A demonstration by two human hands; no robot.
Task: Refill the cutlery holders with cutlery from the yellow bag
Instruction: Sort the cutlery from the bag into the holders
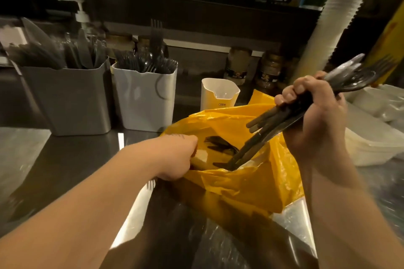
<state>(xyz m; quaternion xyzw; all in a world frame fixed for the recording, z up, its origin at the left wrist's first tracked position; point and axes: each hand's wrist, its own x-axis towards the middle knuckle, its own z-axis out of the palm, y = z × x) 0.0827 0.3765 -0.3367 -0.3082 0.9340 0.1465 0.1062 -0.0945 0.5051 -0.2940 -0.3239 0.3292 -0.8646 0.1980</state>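
Note:
The yellow bag lies open on the steel counter in front of me, with a few black plastic pieces still inside. My left hand reaches into the bag's mouth; its fingers are hidden inside. My right hand grips a bundle of black cutlery above the bag's right side, handles pointing down into the bag. At the back left stand a grey holder full of knives and a white holder full of forks. A smaller white holder behind the bag looks empty.
A tall stack of white cups leans at the right. White plastic containers are piled at the right edge. Jars and a pump bottle line the back wall. The steel counter spreads to the left.

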